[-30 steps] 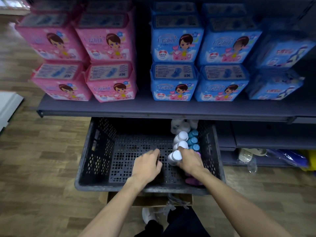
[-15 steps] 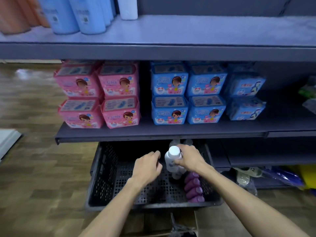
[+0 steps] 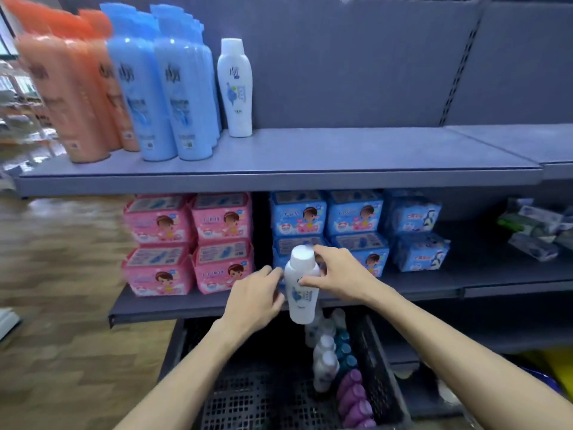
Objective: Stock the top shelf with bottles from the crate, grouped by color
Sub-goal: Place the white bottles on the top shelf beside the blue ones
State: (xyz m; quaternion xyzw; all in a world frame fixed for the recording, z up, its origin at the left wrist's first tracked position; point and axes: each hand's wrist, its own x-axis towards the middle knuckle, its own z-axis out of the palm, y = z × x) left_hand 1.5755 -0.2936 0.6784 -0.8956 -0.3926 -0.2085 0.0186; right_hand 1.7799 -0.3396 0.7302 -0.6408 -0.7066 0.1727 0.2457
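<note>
my right hand (image 3: 336,276) grips a white bottle (image 3: 301,287) upright above the crate (image 3: 376,361); my left hand (image 3: 255,301), fingers curled, seems to touch its side, holding nothing.

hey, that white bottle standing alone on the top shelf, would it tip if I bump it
Probably yes: the white bottle is tall and narrow, standing free with bare top shelf to its right. Its smooth, glossy plastic looks rigid and perhaps a little slippery.

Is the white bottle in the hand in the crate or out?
Out: the right hand holds the white bottle above the crate.
</note>
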